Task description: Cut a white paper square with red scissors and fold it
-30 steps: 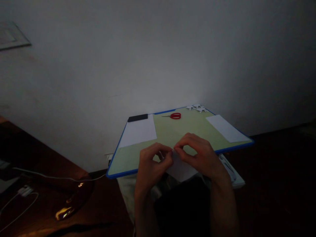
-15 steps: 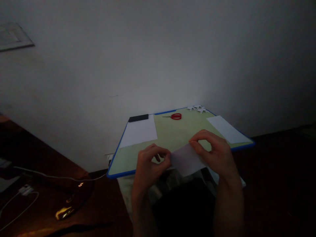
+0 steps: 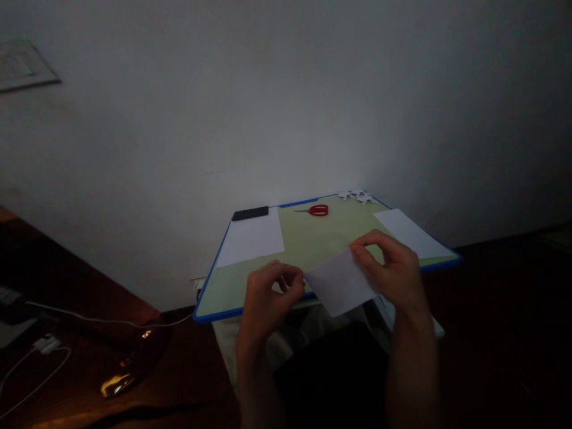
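A small white piece of paper (image 3: 342,283) is stretched between my two hands, tilted, over the near edge of the table. My left hand (image 3: 274,295) pinches its left corner between thumb and fingertips. At the upper right corner, my right hand (image 3: 388,265) grips the paper between thumb and index finger. Beyond my hands, red-handled scissors (image 3: 318,210) lie with their blades pointing left. Several white paper star-like cutouts (image 3: 357,196) are heaped at the far right corner.
The light green table (image 3: 313,238) has a blue rim and stands against the wall. A white sheet (image 3: 252,241) with a dark flat object (image 3: 250,213) on its far edge lies left; another white sheet (image 3: 413,235) lies right. A white cable (image 3: 111,322) runs at lower left.
My right hand has moved slightly up and to the right with its corner, and my left hand slightly left. More of the paper shows between them.
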